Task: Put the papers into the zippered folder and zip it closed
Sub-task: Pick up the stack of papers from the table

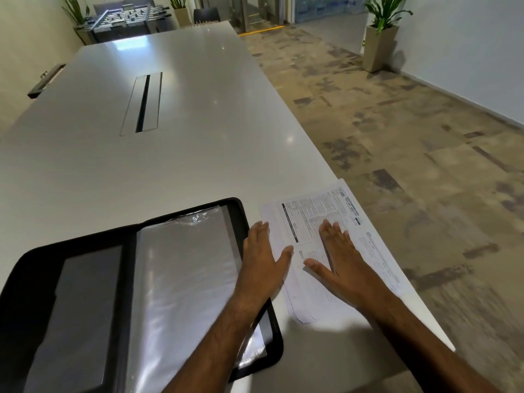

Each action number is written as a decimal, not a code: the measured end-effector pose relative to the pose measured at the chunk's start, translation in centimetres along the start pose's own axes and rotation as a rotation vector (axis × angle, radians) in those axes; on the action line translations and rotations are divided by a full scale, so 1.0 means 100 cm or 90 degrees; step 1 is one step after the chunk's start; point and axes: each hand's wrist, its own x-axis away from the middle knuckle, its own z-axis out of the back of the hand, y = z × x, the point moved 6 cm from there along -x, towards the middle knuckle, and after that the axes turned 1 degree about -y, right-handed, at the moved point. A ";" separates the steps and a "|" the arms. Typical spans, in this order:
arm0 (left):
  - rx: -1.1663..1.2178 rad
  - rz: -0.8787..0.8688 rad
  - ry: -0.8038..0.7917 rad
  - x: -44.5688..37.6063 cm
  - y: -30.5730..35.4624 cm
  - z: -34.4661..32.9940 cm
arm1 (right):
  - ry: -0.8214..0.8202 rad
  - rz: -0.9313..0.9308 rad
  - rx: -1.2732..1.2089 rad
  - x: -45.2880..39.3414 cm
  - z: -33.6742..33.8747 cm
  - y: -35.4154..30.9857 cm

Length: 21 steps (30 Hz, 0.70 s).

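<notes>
A black zippered folder [85, 279] lies open on the white table [170, 137], with clear plastic sleeves [184, 265] on its right half. To its right, a stack of printed papers [312, 214] rests flat near the table's right edge. My left hand [262, 259] is spread flat across the folder's right rim and the papers' left edge. My right hand [337, 256] lies flat on the papers, fingers straight and spread.
A long cable slot [143, 103] runs down the table's middle. The table's right edge drops to patterned carpet [397, 137]. A potted plant [380, 38] stands by the right wall, and a foosball table [127, 18] stands at the far end.
</notes>
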 end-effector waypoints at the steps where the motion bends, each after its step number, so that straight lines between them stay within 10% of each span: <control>1: 0.027 0.030 -0.002 0.000 0.000 -0.001 | 0.006 -0.003 -0.012 0.000 0.000 0.001; 21: 0.521 0.219 -0.092 -0.021 0.007 -0.012 | 0.033 -0.011 -0.074 0.004 0.006 0.005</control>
